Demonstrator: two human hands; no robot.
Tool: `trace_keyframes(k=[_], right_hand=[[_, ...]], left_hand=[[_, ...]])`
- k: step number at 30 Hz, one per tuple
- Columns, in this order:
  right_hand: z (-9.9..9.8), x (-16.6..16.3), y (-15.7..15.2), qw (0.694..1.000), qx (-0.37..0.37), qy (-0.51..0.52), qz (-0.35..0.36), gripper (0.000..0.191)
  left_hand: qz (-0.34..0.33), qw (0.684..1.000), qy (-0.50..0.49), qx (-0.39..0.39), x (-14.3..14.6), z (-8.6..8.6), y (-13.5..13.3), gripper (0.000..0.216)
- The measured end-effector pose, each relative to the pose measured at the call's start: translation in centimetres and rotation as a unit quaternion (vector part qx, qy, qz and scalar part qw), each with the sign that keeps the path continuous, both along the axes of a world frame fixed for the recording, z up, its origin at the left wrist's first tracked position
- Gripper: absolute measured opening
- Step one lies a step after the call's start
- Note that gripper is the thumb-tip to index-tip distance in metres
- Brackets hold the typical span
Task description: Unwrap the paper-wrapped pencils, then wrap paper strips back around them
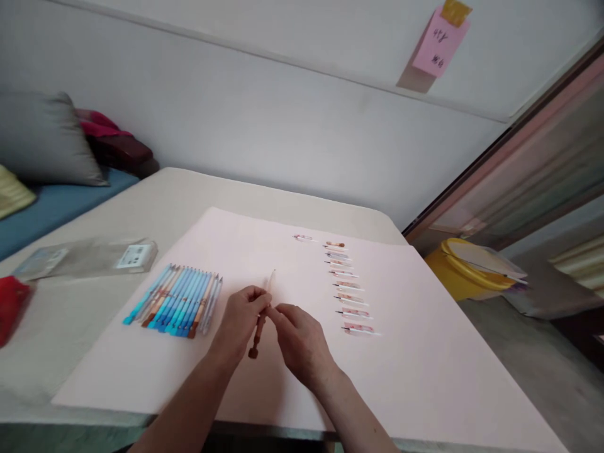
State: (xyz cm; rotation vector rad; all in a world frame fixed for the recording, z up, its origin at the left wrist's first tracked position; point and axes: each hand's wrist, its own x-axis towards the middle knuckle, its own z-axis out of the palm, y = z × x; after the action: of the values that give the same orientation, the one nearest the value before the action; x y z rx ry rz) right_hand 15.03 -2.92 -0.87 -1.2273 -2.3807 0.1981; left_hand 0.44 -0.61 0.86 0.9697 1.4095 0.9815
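Note:
My left hand (244, 314) and my right hand (299, 340) meet over the pink sheet (283, 390). Both are closed, fingertips pinching a brown pen (257, 335) near its middle. Its pale tip points away from me and its square brown end points toward me; the fingers hide the part between. To the left of my hands lies a row of blue, brown and clear pens (182, 302), side by side with tips facing away. On the right, a column of thin white pieces with dark tips and patterned parts (352, 299) is laid out, with a small brown piece (335, 244) at its far end.
A clear plastic packet (94, 259) with a white label lies on the table's left, near a red object (13, 308). Behind stand a white wall and a grey cushion (47, 141). A yellow bin (465, 270) stands on the floor at the right.

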Motion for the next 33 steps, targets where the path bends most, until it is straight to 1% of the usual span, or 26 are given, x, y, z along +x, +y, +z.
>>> trace_keyframes(k=[1,2,3,4,6,7,9,11,12,16,18,20,22,24,27,30,33], right_hand=[[-0.1,0.1,0.0,1.000,0.005,0.009,0.005,0.050],[-0.1,0.2,0.1,1.000,0.009,0.020,0.009,0.049],[-0.2,0.2,0.1,0.999,0.014,0.029,0.012,0.046],[-0.2,0.3,0.2,0.999,0.018,0.038,0.013,0.044],[-0.1,0.4,0.3,0.998,0.022,0.051,0.014,0.040],[-0.1,0.4,0.3,0.998,0.022,0.054,0.014,0.039],[0.0,0.5,0.3,0.998,0.022,0.057,0.015,0.037],[0.1,0.5,0.3,0.998,0.026,0.058,0.014,0.035],[0.1,0.5,0.3,0.998,0.030,0.059,0.013,0.034],[0.2,0.6,0.4,0.997,0.040,0.064,0.007,0.030],[0.2,0.6,0.4,0.997,0.039,0.063,0.004,0.029],[0.3,0.6,0.4,0.998,0.036,0.059,0.000,0.028],[0.3,0.5,0.4,0.998,0.032,0.050,-0.001,0.027],[0.3,0.5,0.4,0.999,0.025,0.040,0.001,0.026],[0.2,0.4,0.4,1.000,0.008,0.028,0.004,0.024],[0.2,0.4,0.4,1.000,-0.004,0.022,0.004,0.023],[0.2,0.5,0.4,1.000,-0.006,0.015,0.002,0.023]], left_hand=[[0.000,0.996,0.092,0.009,-0.4,0.0,0.3,0.021],[-0.002,0.982,0.190,0.017,-0.7,0.0,0.6,0.020],[-0.010,0.958,0.284,0.023,-1.1,-0.1,0.8,0.019],[-0.020,0.928,0.372,0.032,-1.5,-0.3,1.1,0.018],[-0.052,0.861,0.505,0.034,-2.1,-0.9,1.5,0.021],[-0.071,0.830,0.553,0.034,-2.4,-1.3,1.7,0.022],[-0.106,0.783,0.612,0.025,-3.0,-2.2,1.9,0.025],[-0.117,0.755,0.644,0.020,-3.6,-3.1,2.0,0.029],[-0.118,0.747,0.654,0.019,-3.9,-3.5,2.1,0.029],[-0.117,0.731,0.671,0.035,-4.9,-4.4,2.4,0.030],[-0.104,0.724,0.680,0.051,-5.1,-4.4,2.5,0.030],[-0.105,0.722,0.682,0.059,-4.8,-4.2,2.5,0.031],[-0.134,0.727,0.671,0.051,-4.0,-3.9,2.3,0.032],[-0.180,0.736,0.651,0.042,-3.0,-3.5,1.9,0.034],[-0.225,0.740,0.630,0.069,-1.3,-3.3,1.0,0.033],[-0.240,0.731,0.632,0.093,-0.7,-3.4,0.4,0.036],[-0.245,0.723,0.639,0.093,-1.0,-3.6,0.4,0.039]])
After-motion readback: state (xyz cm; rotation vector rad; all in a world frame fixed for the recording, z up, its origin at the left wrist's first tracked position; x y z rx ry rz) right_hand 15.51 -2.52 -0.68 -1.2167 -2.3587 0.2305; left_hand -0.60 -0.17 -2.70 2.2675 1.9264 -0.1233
